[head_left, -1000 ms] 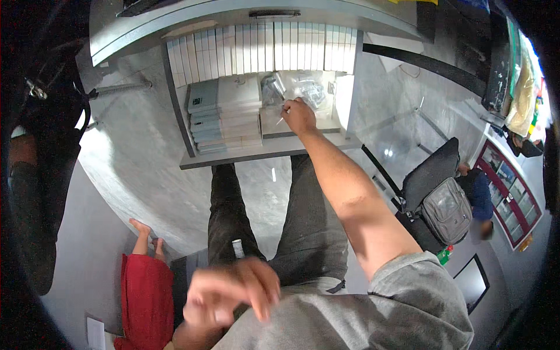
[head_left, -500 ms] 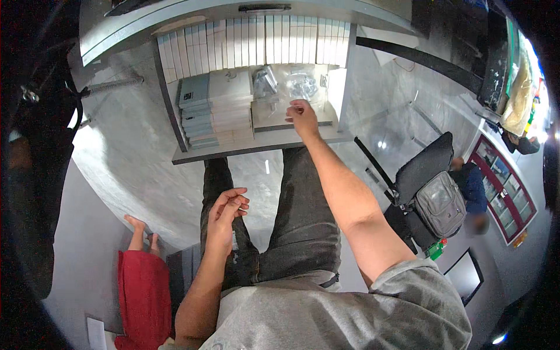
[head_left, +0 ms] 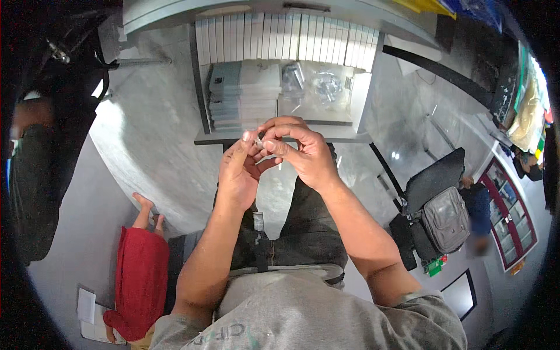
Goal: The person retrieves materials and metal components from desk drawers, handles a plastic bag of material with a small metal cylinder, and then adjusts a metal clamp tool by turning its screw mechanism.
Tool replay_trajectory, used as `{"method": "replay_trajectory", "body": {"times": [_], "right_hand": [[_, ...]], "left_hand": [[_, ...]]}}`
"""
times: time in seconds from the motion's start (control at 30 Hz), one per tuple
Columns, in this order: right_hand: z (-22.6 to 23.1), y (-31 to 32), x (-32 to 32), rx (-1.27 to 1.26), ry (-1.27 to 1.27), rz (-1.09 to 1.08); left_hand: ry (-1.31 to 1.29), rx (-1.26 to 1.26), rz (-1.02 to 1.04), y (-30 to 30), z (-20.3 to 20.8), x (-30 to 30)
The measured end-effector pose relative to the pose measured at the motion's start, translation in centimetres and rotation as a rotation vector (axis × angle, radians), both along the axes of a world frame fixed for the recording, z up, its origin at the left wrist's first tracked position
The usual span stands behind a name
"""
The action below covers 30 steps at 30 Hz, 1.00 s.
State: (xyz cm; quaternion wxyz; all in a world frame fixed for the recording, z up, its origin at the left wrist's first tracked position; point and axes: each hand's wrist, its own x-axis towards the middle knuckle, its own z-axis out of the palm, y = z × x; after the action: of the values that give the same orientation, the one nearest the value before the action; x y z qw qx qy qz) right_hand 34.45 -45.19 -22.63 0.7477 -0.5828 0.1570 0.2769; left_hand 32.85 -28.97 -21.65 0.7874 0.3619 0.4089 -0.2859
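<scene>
Left hand [head_left: 238,178] and right hand [head_left: 312,156] have fingertips nearly closed on some tiny whitish piece [head_left: 260,142], just nearside of the drawer [head_left: 354,137]. One slippy fingertip and it could drop outside.

The drawer [head_left: 352,136] bears a row of slim upright white items [head_left: 286,41], grey-and-white stacks [head_left: 245,87] and plastic bags [head_left: 328,87]

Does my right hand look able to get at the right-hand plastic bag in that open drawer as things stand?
Probably yes: the drawer is open toward you and nothing visible covers the plastic bag. But the right hand seems busy with a small pale piece, right beside the left hand.
</scene>
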Motion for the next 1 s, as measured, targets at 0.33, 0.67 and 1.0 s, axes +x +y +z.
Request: {"method": "replay_trajectory", "body": {"times": [0.33,0.67,1.0], "right_hand": [[1.0,-0.2,2.4,-0.316,-0.302,-0.004],[-0.8,-0.5,1.3,-0.273,-0.431,0.095],[-1.7,1.3,-2.8,0.582,0.422,-0.791]], "left_hand": [[-0.044,0.103,-0.025,0.2,1.1,1.6],[0.103,-0.133,0.039,0.3,1.1,2.0],[0.044,-0.141,0.098,-1.6,-0.4,0.3]]}}
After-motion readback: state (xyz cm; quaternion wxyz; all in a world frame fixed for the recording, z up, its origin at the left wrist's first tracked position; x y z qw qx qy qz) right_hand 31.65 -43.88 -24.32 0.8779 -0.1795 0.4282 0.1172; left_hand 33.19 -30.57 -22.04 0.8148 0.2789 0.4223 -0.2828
